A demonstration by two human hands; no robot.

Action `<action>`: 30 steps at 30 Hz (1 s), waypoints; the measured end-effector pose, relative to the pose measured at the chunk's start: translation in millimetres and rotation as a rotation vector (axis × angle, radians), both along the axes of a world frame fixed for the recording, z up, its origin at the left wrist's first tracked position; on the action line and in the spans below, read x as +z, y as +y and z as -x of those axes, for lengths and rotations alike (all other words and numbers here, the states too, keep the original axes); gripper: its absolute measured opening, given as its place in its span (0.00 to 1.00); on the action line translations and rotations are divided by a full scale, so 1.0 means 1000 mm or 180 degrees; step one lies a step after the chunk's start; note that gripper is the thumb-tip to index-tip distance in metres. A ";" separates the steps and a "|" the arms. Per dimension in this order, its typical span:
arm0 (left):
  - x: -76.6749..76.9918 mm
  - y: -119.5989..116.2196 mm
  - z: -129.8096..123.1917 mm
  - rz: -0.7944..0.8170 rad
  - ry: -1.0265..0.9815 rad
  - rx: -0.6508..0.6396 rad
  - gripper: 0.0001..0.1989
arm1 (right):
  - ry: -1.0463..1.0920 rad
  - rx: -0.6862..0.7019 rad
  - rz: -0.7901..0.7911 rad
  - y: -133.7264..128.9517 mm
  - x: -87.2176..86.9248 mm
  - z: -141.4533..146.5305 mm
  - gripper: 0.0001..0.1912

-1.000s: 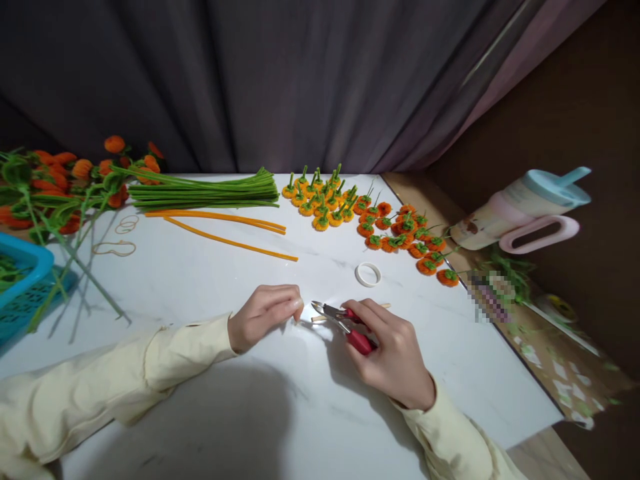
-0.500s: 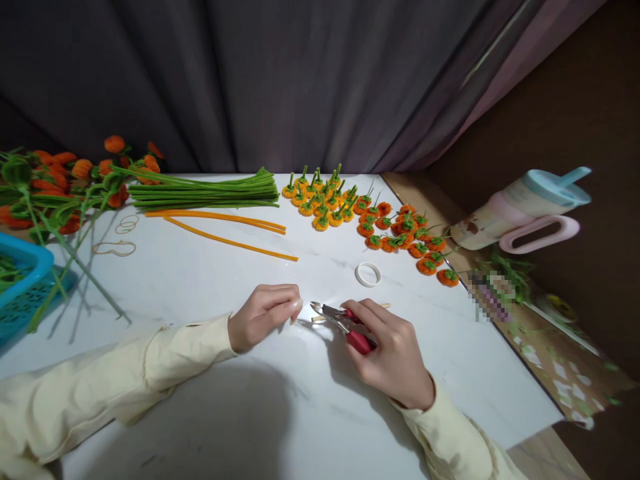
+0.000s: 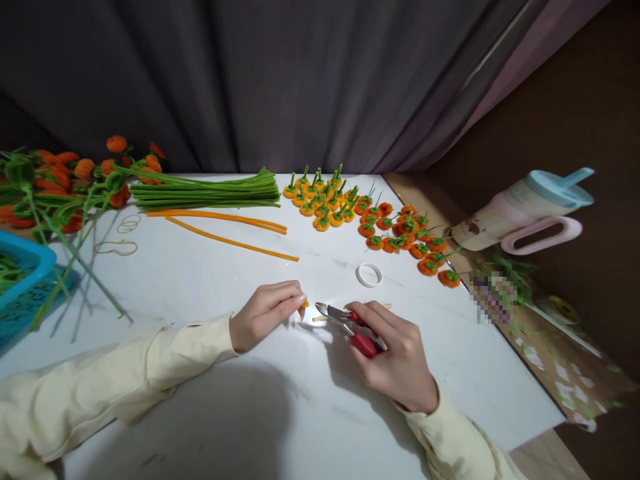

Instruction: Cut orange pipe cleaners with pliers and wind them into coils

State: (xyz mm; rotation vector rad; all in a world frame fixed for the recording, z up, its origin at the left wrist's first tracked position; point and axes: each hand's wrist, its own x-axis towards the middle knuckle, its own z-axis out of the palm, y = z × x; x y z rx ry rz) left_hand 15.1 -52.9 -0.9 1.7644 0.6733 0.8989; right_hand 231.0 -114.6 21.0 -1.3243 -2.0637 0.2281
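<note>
Pinched between the fingertips of my left hand (image 3: 267,315) is a small yellow-orange piece (image 3: 305,304), mostly hidden by the fingers. My right hand (image 3: 400,353) is wrapped round the red handles of the cutting pliers (image 3: 345,320), whose metal jaws point left, a short gap from that piece. Behind the pliers a thin wooden stick (image 3: 320,319) lies on the white table (image 3: 225,413). A white ring (image 3: 369,275) rests just beyond my right hand. Orange pipe cleaners (image 3: 230,237) lie farther back, in front of a bundle of green stems (image 3: 205,192).
Yellow pumpkin-like pieces (image 3: 323,220) and orange ones (image 3: 395,243) stand at the back right. A tumbler (image 3: 520,210) is beyond the right edge. At left are a blue basket (image 3: 30,267), rubber bands (image 3: 116,247) and orange flowers (image 3: 65,173).
The yellow-orange piece now shows at my left fingertips, where it was hidden before. My right hand and the pliers have shifted slightly right.
</note>
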 end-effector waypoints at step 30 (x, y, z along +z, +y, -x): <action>0.000 -0.001 -0.005 -0.0422 0.0077 0.0300 0.11 | -0.0128 -0.0159 -0.0044 -0.001 -0.008 0.001 0.14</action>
